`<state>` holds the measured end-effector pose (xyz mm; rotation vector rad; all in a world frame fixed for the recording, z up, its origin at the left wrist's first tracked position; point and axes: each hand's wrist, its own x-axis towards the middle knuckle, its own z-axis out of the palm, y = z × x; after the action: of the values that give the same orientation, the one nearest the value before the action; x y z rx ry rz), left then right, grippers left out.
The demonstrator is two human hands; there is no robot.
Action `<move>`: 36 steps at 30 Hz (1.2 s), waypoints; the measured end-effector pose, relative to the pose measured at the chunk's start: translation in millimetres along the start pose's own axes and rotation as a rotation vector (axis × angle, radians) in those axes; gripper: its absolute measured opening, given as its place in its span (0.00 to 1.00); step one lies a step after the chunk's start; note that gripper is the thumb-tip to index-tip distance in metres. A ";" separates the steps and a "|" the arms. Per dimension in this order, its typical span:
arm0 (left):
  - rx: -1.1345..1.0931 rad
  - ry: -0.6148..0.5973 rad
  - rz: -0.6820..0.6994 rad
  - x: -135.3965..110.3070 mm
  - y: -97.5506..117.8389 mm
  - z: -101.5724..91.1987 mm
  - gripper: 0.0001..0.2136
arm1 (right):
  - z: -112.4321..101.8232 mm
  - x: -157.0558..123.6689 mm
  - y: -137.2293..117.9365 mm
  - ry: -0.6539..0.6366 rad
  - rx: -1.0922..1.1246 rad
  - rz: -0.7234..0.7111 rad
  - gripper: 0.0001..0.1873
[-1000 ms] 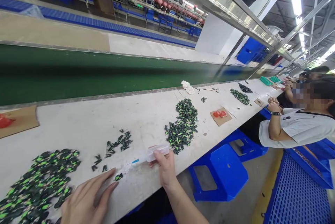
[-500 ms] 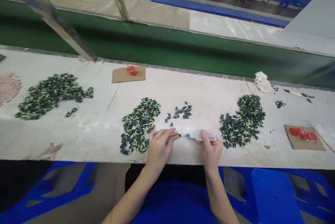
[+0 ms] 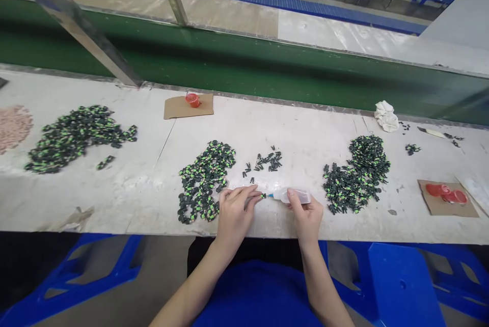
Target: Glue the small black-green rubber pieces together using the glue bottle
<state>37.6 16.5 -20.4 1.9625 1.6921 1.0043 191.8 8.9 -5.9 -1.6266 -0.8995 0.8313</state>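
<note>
My left hand (image 3: pixel 236 213) pinches a small black-and-green piece (image 3: pixel 263 195) between thumb and fingertips, just above the white tabletop. My right hand (image 3: pixel 308 217) is closed around a translucent squeeze bottle (image 3: pixel 292 195), which lies nearly level. Its blue-based needle tip (image 3: pixel 270 195) points left and meets or almost meets the piece; which of the two I cannot tell. A pile of black-and-green pieces (image 3: pixel 206 179) spreads beside my left hand. Small black parts (image 3: pixel 268 161) are scattered beyond both hands. To the right of my right hand lies another black-and-green pile (image 3: pixel 357 174).
Farther left are a third black-and-green pile (image 3: pixel 76 138) and a pale pink heap (image 3: pixel 14 128). Red cups stand on cardboard pieces (image 3: pixel 171 108) (image 3: pixel 435 207). A crumpled white tissue (image 3: pixel 386 116) and a knife-like tool (image 3: pixel 431 132) lie back right. A green wall (image 3: pixel 244 64) bounds the table.
The squeeze bottle has shifted slightly left with my right hand, bringing its needle closer to the small piece. My left hand still pinches the piece. The whole view has shifted a little.
</note>
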 end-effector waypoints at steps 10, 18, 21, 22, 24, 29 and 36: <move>-0.001 -0.002 -0.011 0.1 1.1 -0.2 0.04 | 0.4 -1.2 3.7 0.034 -0.020 0.012 0.22; 0.009 0.008 -0.015 -0.4 2.2 0.5 0.04 | -0.6 -0.7 2.9 -0.006 0.023 0.025 0.20; 0.004 0.012 -0.031 -1.0 2.2 1.3 0.04 | -0.9 -0.7 4.9 -0.026 0.016 0.021 0.21; 0.003 0.014 -0.035 -1.2 2.1 1.6 0.04 | -0.9 -0.6 5.3 -0.020 0.014 0.020 0.21; -0.002 0.012 -0.037 -1.3 1.7 2.2 0.04 | -0.7 -0.2 5.7 -0.001 0.017 0.019 0.20; -0.018 -0.007 -0.032 -0.7 0.0 2.0 0.05 | -3.1 3.4 5.8 0.051 0.085 0.024 0.22; 0.022 -0.060 0.071 4.5 -1.2 0.5 0.08 | -21.7 13.9 -5.9 0.203 -0.030 0.053 0.36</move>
<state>37.3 21.2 -20.3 2.0591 1.6182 0.9453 216.4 12.2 3.2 -1.7319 -0.7319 0.6773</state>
